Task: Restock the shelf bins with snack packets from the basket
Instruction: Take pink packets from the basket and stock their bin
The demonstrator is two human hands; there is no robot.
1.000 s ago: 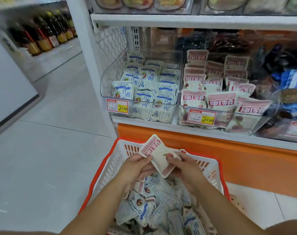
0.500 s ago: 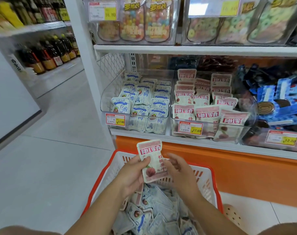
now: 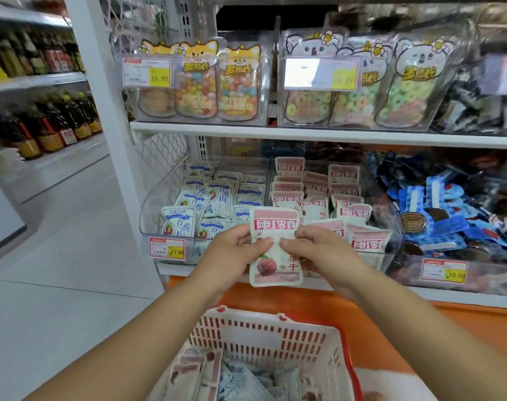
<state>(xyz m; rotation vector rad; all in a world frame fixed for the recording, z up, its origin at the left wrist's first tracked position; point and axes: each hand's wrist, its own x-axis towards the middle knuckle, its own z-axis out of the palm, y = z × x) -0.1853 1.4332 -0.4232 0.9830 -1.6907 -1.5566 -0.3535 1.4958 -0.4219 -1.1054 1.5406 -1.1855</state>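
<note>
Centre frame, just in front of the lower shelf, both hands are on one pink packet (image 3: 275,272). The left hand (image 3: 235,251) grips its left edge with the thumb across the front, and the right hand (image 3: 318,250) pinches the right edge. The packet is upright, level with the front of the middle bin (image 3: 375,263) and not yet inside it.

That bin already looks well filled, with rows of matching pink packets standing and a few lying flat at the front. Just left of it, the left bin (image 3: 151,211) is fairly full of blue-and-white packets. At the right edge, the right bin (image 3: 408,270) is heaped with blue wrappers.

Bottom of the frame, the basket (image 3: 275,332) holds a mixed pile of pink and blue-white packets (the frame edge hides how deep it goes). My read is that restocking is well under way but far from finished, with this packet to drop in and plenty more to follow.

Across the upper shelf, clear candy bins (image 3: 268,82) hold bags of colourful sweets.
</note>
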